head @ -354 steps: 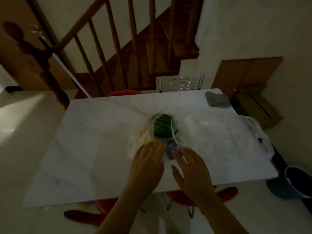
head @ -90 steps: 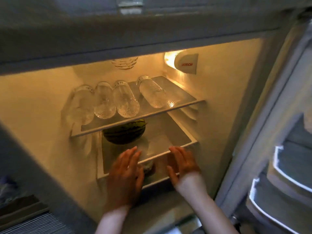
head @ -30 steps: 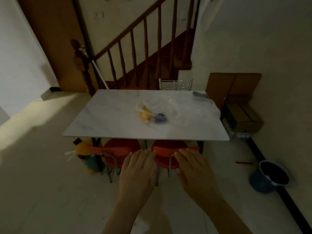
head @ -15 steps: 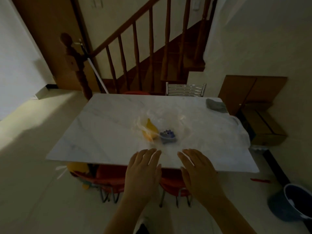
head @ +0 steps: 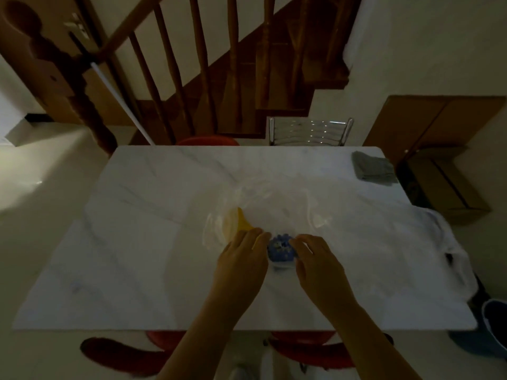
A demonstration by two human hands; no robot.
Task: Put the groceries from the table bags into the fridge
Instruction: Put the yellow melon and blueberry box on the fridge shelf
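Observation:
On the white marble table [head: 131, 270] lies a crumpled clear plastic bag [head: 277, 198]. A yellow item [head: 242, 223] shows at its left side, and a small blue pack [head: 280, 250] at its near edge. My left hand [head: 241, 260] lies over the bag with straight fingers, the fingertips beside the yellow item and the blue pack. My right hand [head: 319, 263] reaches in from the right, its fingertips touching the blue pack's right side. Neither hand plainly grips anything. The fridge is out of view.
A second, whitish plastic bag [head: 439, 242] sprawls over the table's right end. A grey cloth [head: 373, 168] lies at the far right corner. Red stools [head: 310, 352] stand under the near edge, a metal chair [head: 310, 131] behind the table, a blue bucket [head: 493, 325] on the floor at right.
I have walked from the fridge back up to the table. Both hands have moved forward from the near edge onto the clear bag, reaching the blue pack.

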